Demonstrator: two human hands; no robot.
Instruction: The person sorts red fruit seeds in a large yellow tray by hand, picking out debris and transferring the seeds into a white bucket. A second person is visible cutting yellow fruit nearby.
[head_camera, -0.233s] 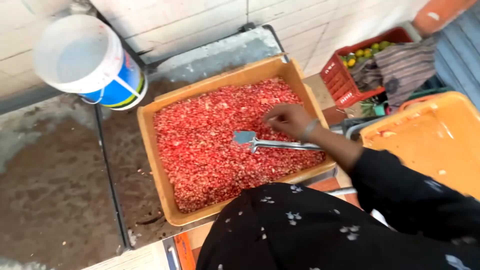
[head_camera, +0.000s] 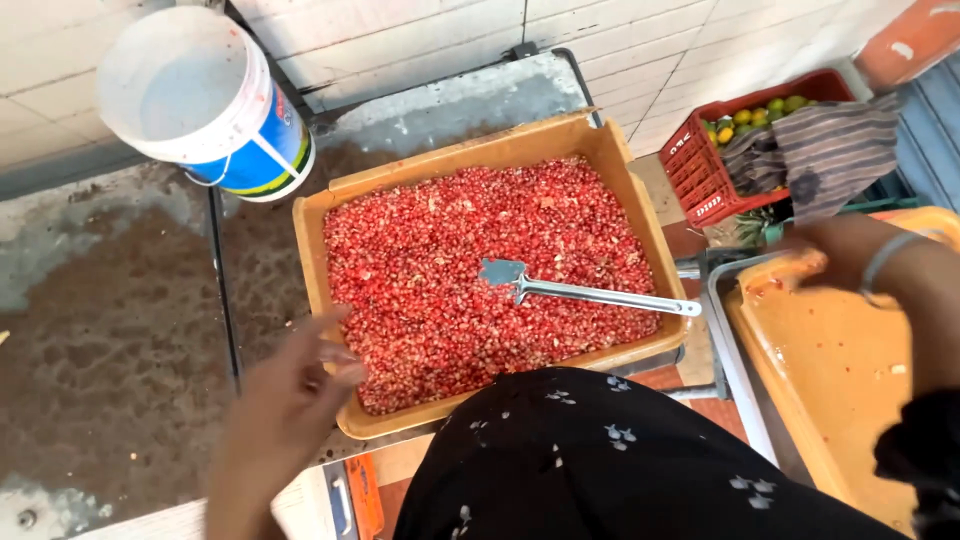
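Observation:
A brown-orange tray (head_camera: 318, 212) full of red pomegranate seeds (head_camera: 450, 270) lies in front of me. A metal scoop (head_camera: 570, 288) rests on the seeds, its handle pointing right over the rim, with no hand on it. My left hand (head_camera: 285, 410) is blurred at the tray's front-left corner, fingers apart, holding nothing. My right hand (head_camera: 805, 262) is off to the right, with its fingers closed over the far corner of an empty orange tray (head_camera: 850, 390). A bangle sits on that wrist. My dark dotted clothing covers the near edge.
A white and blue bucket (head_camera: 200, 100) stands at the back left on the wet floor. At the back right, a red crate (head_camera: 700, 170) of small green and yellow fruit stands with a striped cloth (head_camera: 820, 150) draped over it. A tiled wall is behind.
My right hand has let go of the scoop and moved right to the empty orange tray. My left hand has come into view at the seed tray's front-left corner.

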